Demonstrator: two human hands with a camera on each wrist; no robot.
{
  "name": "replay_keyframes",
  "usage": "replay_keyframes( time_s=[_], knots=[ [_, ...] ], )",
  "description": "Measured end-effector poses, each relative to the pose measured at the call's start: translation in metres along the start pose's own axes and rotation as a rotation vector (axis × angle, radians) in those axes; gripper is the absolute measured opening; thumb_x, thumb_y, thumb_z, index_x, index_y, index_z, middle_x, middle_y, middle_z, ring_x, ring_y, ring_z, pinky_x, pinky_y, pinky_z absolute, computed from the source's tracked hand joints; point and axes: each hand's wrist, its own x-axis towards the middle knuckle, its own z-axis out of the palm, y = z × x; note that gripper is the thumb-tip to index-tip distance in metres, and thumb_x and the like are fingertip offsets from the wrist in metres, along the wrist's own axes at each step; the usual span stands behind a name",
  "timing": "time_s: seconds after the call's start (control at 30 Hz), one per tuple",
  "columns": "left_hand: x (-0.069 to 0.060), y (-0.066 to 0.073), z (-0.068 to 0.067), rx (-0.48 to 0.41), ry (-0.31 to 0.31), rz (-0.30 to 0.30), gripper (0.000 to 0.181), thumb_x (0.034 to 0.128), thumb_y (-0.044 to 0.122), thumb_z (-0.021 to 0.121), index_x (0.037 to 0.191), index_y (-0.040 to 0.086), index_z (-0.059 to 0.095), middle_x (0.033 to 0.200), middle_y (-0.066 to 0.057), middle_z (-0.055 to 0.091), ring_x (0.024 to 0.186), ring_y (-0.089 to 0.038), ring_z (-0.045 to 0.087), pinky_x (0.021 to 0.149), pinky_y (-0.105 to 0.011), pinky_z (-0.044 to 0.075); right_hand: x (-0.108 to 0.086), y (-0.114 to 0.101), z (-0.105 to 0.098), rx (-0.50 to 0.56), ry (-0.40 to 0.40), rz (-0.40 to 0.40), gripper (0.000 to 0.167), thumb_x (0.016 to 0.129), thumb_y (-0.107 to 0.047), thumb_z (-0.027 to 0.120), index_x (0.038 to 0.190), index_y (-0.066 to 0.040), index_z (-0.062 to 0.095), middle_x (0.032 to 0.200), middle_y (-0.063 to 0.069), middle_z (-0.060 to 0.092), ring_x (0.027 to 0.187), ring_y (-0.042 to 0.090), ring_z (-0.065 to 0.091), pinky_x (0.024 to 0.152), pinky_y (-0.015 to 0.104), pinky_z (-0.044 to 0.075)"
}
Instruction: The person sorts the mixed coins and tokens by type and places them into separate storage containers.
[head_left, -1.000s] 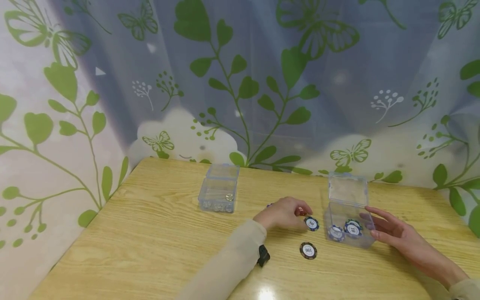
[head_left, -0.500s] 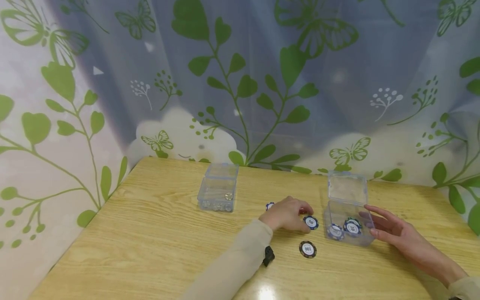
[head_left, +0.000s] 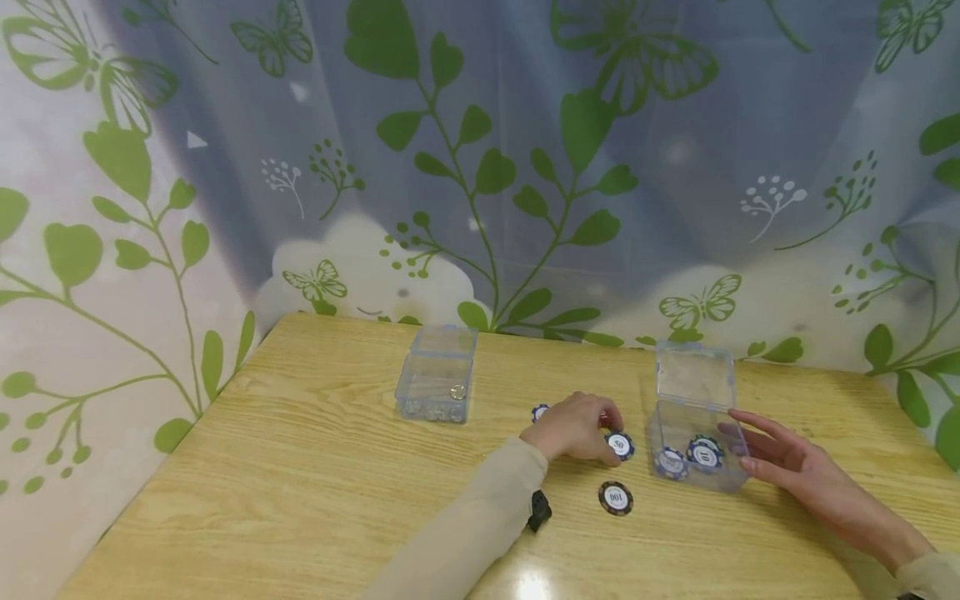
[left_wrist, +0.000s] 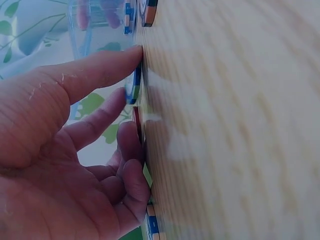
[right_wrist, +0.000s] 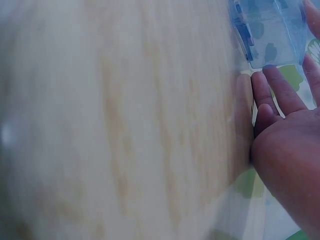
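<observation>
left hand (head_left: 573, 427): thumb and a finger clamped on the edge of a round, blue-rimmed, white-centred chip (head_left: 619, 447), just left of a clear plastic hinged-lid box (head_left: 701, 480), lid raised. chip roughly flat, at the pale wood-grain table (head_left: 315, 508), numbered face up; a disc, equally long every way. right hand (head_left: 798, 468): fingers apart, touching the box's right side.

Curtained indoor nook, with wooden table (head_left: 300, 467) before butterfly-print curtains (head_left: 517, 125).
</observation>
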Motion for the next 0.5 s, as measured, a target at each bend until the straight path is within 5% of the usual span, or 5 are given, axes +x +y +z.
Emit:
replay_keyframes(
  time_s=[0.23, 0.5],
  knots=[
    [0.0015, -0.0013, 0.0000, -0.021, 0.002, 0.040, 0.034, 0.0812, 0.028, 0.087, 0.105, 0.026, 0.064, 0.092, 0.012, 0.057, 0.083, -0.005, 0.051, 0.074, -0.021, 0.043, -0.0003, -0.0015, 0.0006, -0.023, 0.004, 0.022, 0.062, 0.108, -0.014, 0.052, 0.163, -0.016, 0.025, 0.137, -0.043, 0.042, 0.118, -0.023, 0.048, 0.086, 0.010, 0.048],
    [-0.0008, -0.0007, 0.0012, -0.042, -0.007, 0.015, 0.033, 0.0815, 0.029, 0.086, 0.104, 0.030, 0.062, 0.091, 0.014, 0.058, 0.081, -0.006, 0.053, 0.071, -0.024, 0.044, -0.0008, -0.0017, 0.0016, -0.008, -0.002, 0.020, 0.062, 0.108, -0.014, 0.052, 0.163, -0.014, 0.025, 0.135, -0.042, 0.042, 0.118, -0.022, 0.048, 0.087, 0.011, 0.048]
  ],
)
